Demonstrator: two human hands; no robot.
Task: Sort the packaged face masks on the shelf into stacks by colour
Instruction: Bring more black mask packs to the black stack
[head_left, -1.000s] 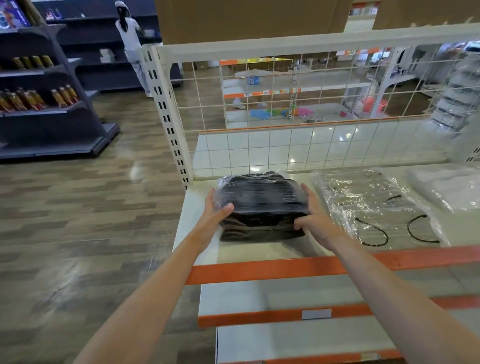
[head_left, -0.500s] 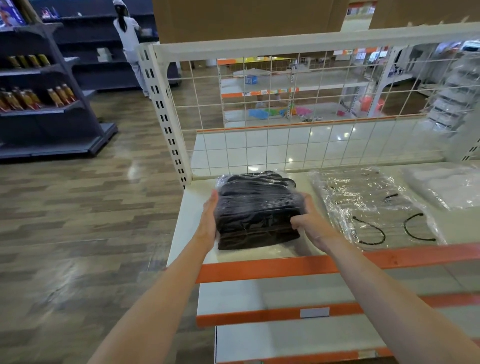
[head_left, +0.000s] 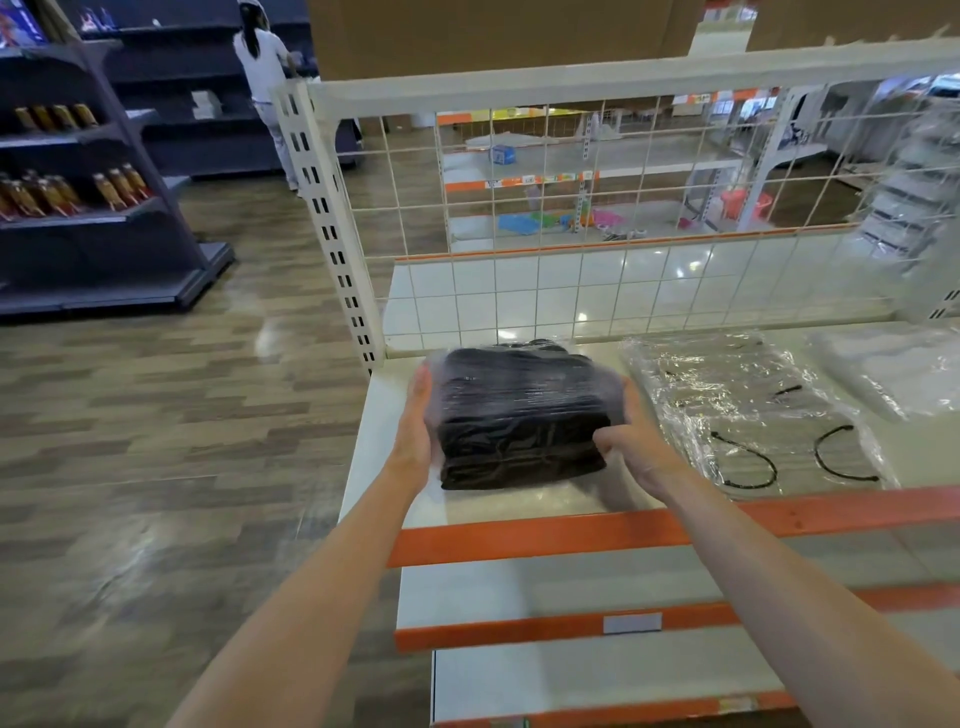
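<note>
A shop floor of wood-pattern planks spreads behind a white shelf with an orange front rail and a wire-grid back panel. Well left of the shelf stands a dark gondola carrying rows of bottles, their labels too small to read, and a person in white stands beyond it, partly cut off by the shelf's slotted upright.

At the shelf's left end sits the stack of black face masks, film-wrapped packs piled several high. The left hand lies flat against the stack's left side, fingers straight and together; the right hand closes on its right side, thumb pressed on the near face, the fingers hidden behind the packs. Squeezing from both sides looks meant to square the slippery packs into one tidy pile at this corner, leaving the shelf to the right for other colours. Whether the stack rests fully on the shelf or is slightly lifted cannot be told.

Just right of the stack lie the clear-wrapped packs with black ear loops; glare on the film hides the mask colour, apparently pale. Further right, the white packs are blurred and cut by the frame edge, so their number is unclear.
</note>
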